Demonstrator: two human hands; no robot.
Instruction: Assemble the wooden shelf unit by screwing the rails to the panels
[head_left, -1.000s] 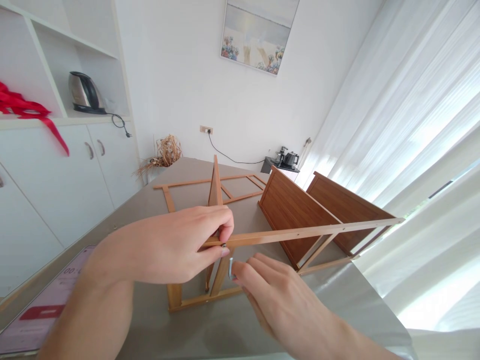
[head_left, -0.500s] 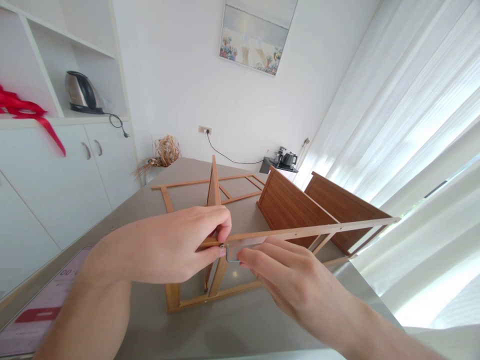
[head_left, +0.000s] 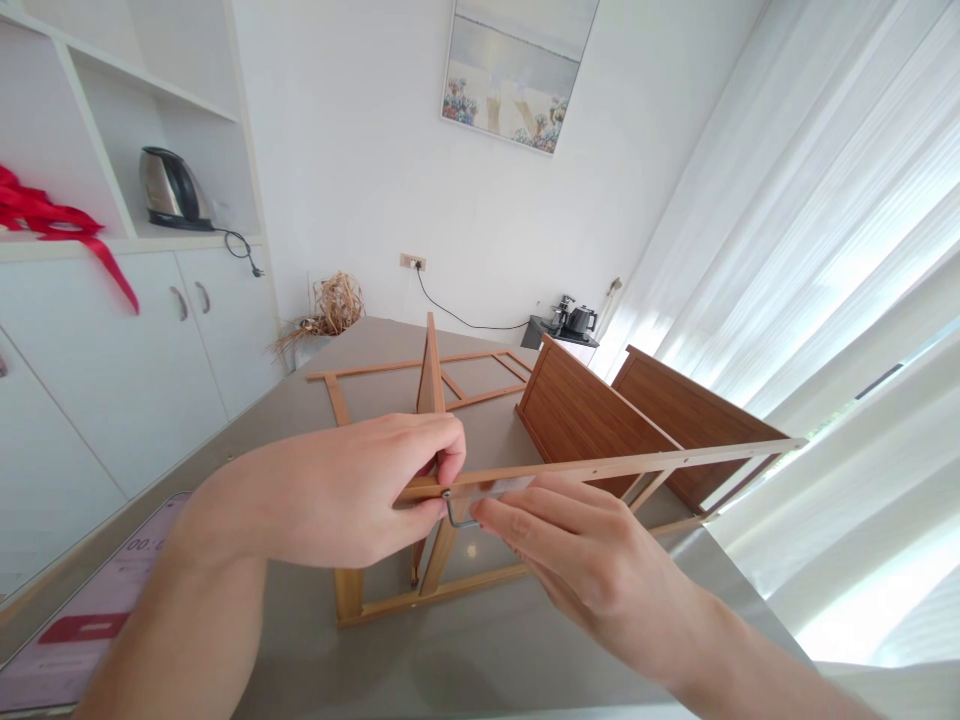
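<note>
Left hand (head_left: 360, 490): thumb and fingers pinched on the wooden frame (head_left: 555, 470).
Right hand (head_left: 577, 555): fingers squeezed on the bent key (head_left: 453, 518).
Table (head_left: 375, 670): gray, under the frame.
Frame: its top bar runs rightward from the left hand.
Key: pokes out left of the right fingers, tip up at the screw (head_left: 446, 493).
Screw: at the top bar, just beside the left thumb.
</note>
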